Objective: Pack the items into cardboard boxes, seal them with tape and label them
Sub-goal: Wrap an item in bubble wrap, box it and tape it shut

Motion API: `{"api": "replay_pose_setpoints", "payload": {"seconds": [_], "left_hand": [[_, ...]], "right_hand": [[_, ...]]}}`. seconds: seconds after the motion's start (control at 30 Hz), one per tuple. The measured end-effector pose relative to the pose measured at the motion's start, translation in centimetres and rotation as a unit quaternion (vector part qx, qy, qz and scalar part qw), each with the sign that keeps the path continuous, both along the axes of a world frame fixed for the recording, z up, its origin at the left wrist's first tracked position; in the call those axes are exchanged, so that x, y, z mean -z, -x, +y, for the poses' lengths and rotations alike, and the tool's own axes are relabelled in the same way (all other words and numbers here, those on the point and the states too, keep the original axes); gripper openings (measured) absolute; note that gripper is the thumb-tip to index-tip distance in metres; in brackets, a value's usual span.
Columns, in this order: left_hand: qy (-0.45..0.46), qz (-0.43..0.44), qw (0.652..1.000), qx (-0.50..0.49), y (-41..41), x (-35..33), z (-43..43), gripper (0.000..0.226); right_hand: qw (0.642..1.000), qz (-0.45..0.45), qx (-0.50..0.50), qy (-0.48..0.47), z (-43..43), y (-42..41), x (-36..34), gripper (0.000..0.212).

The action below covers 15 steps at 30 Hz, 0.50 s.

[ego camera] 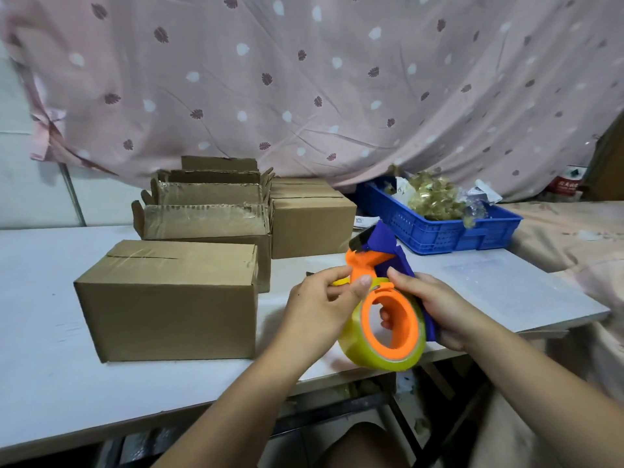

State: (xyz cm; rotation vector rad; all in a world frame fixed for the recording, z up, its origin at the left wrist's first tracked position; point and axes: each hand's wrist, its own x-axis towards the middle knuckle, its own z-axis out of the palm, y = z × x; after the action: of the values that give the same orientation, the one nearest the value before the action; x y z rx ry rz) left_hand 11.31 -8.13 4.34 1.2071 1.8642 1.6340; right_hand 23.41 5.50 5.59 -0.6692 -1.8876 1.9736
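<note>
Left of the tape dispenser [409, 331], a closed cardboard box [169, 298] sits on the white bench [50, 366]. A row of open-flapped boxes [206, 217] stands behind it. The left hand [317, 309] pinches the dispenser's orange neck between thumb and fingers. The dispenser, loaded with a yellowish tape roll [371, 361], is held above the bench's front edge. The right hand [435, 305] grips it from the right, fingers showing through the core. Beyond the dispenser to the right sits a blue crate [439, 234] of wrapped items.
</note>
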Motion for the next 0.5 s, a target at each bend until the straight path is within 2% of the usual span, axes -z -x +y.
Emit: {"api": "replay_pose_setpoints", "payload": {"seconds": [0.07, 0.13, 0.17, 0.23, 0.3, 0.5], "left_hand": [[-0.012, -0.037, 0.999, 0.0, -0.5, -0.4, 0.4, 0.052], [-0.032, -0.071, 0.997, -0.031, -0.9, -0.6, 0.9, 0.069], [-0.048, -0.088, 0.994, -0.049, -1.0, -0.6, 1.1, 0.071], [-0.085, -0.132, 0.984, -0.081, -1.2, -0.7, 1.5, 0.059], [-0.128, -0.191, 0.969, -0.09, -1.4, -0.8, 1.8, 0.053], [-0.204, -0.279, 0.924, -0.161, -1.9, -0.1, 2.9, 0.035]], "right_hand": [[0.997, 0.018, 0.033, -0.074, -0.4, 0.4, 0.2, 0.039], [0.985, 0.019, 0.066, -0.158, -0.7, 0.7, 0.5, 0.043], [0.977, 0.019, 0.084, -0.196, -0.9, 0.8, 0.6, 0.044], [0.957, 0.01, 0.11, -0.268, -1.5, 0.9, 0.7, 0.043], [0.943, 0.008, 0.117, -0.313, -2.0, 0.8, 0.8, 0.053], [0.921, 0.039, 0.136, -0.363, -2.6, 0.1, 1.7, 0.064]]}}
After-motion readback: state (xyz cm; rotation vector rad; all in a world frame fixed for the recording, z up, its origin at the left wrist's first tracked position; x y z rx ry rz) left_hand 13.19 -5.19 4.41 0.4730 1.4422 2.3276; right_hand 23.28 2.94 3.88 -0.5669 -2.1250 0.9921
